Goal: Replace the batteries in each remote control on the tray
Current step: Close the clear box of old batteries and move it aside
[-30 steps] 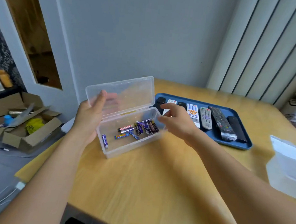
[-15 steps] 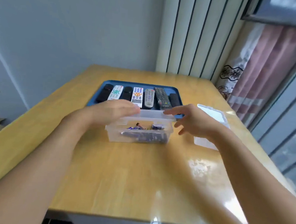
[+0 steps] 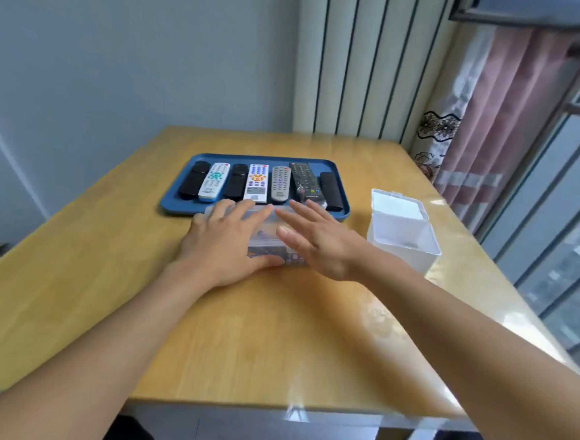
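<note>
Wooden table (image 3: 140, 278) meets grey wall (image 3: 139, 54), curtained window (image 3: 495, 114).

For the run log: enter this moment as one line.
left hand: flat on clear plastic battery box | right hand: open over it | remotes on blue tray: untouched

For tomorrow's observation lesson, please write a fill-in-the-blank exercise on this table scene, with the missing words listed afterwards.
1. The remotes lie side by side on a ____ tray.
2. The tray holds ____ remotes.
3. The left hand rests flat on the clear ____ box.
4. The open white box stands on the person's ____ side.

Missing words: blue; seven; battery; right
</note>
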Action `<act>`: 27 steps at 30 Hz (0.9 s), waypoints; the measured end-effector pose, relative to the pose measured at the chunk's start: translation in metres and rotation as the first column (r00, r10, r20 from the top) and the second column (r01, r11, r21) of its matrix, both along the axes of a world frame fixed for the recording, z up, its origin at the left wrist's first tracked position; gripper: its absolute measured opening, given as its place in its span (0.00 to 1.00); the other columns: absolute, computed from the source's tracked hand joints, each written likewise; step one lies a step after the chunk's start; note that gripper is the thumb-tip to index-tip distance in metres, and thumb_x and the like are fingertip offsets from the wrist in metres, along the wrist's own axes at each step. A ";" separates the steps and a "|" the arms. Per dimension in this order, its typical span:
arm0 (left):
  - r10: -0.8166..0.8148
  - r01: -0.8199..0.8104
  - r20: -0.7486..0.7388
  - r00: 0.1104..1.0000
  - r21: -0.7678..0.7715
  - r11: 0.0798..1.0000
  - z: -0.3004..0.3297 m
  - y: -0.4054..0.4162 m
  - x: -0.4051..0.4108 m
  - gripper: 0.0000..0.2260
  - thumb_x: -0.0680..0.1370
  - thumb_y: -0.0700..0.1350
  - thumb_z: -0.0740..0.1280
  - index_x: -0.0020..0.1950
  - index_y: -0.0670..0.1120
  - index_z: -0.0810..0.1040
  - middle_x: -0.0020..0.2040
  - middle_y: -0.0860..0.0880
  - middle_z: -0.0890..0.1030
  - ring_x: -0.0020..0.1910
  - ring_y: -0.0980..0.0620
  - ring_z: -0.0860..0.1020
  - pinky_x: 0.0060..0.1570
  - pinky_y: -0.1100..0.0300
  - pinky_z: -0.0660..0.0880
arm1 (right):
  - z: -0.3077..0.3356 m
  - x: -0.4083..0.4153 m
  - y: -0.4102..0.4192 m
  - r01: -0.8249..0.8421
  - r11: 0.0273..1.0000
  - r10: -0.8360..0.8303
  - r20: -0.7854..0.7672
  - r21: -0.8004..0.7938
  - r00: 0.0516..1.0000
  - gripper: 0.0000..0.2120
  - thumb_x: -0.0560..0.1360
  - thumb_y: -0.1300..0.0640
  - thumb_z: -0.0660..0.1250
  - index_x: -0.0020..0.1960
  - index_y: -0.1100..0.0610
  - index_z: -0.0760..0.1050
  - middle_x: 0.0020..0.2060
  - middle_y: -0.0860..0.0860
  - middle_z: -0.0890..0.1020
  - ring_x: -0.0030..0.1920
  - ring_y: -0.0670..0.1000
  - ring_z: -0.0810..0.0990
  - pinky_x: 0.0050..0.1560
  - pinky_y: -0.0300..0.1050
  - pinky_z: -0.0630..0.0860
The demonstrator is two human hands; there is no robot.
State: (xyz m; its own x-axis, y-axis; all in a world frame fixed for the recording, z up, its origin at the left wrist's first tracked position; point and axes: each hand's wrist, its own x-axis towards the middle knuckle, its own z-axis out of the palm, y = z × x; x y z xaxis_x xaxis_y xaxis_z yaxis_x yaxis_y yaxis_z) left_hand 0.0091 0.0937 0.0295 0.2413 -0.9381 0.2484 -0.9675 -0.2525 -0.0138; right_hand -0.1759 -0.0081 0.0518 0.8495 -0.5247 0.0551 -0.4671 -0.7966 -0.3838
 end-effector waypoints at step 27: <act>-0.447 0.453 -0.255 0.857 -0.037 0.891 0.016 -0.069 -0.144 0.24 0.87 0.50 0.52 0.82 0.46 0.59 0.82 0.49 0.60 0.80 0.54 0.58 0.77 0.62 0.51 | 0.009 -0.148 -0.041 0.156 0.988 -0.157 -0.094 -0.018 0.983 0.30 0.82 0.43 0.57 0.82 0.48 0.53 0.81 0.45 0.53 0.81 0.46 0.48 0.80 0.50 0.50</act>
